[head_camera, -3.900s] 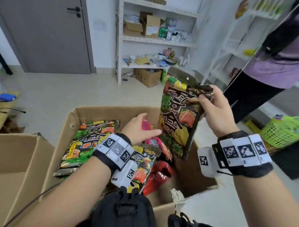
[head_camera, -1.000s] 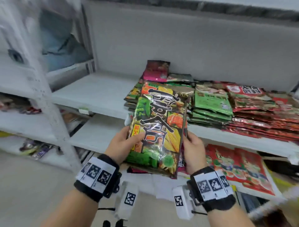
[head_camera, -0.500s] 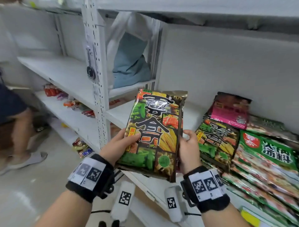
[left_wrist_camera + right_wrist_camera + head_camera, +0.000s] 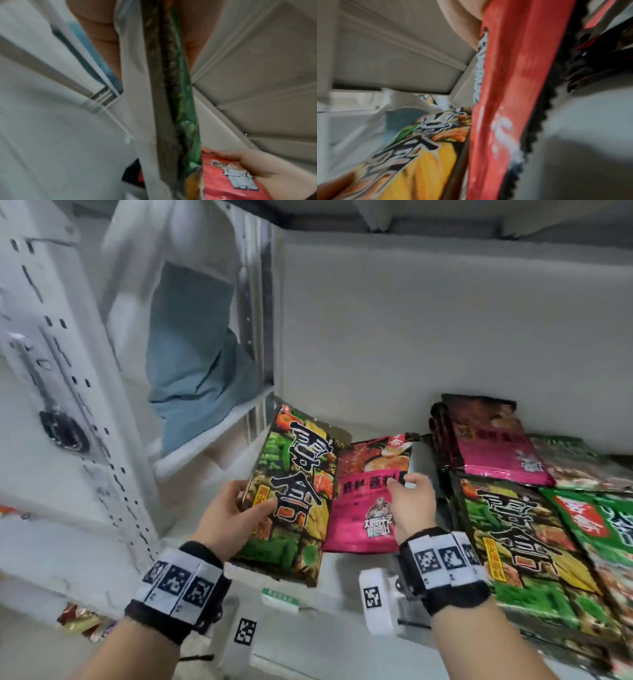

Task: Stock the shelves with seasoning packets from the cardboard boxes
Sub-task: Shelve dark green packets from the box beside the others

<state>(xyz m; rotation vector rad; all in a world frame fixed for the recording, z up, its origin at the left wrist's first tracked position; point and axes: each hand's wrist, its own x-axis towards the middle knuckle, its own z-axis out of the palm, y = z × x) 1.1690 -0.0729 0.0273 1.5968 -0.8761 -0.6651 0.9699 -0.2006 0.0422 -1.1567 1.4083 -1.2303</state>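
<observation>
Nearest the wrists, the left hand (image 4: pixel 236 508) grips the left edge of a green seasoning packet (image 4: pixel 291 505), thumb on its printed face, while the right hand (image 4: pixel 409 505) pinches a pink seasoning packet (image 4: pixel 368 498) by its right side. Half a second ago both hands held the green packet as one stack in front of the shelf; now the hands have drawn apart, each clamped on its own packet, and the pink one that sat hidden behind is exposed, its left edge tucked under the green. Both packets are held tilted over the bare white shelf (image 4: pixel 342 604), not yet laid down. That split suggests sorting by kind: just to the right of the right hand lies a matching green stack (image 4: pixel 513 546), and beyond it, against the back wall, a matching pink stack (image 4: pixel 493 443). Further right a stack with a brighter green label (image 4: pixel 603 518) fills the shelf. Beyond the left hand, past the shelf upright, hangs blue cloth (image 4: pixel 191 364).
</observation>
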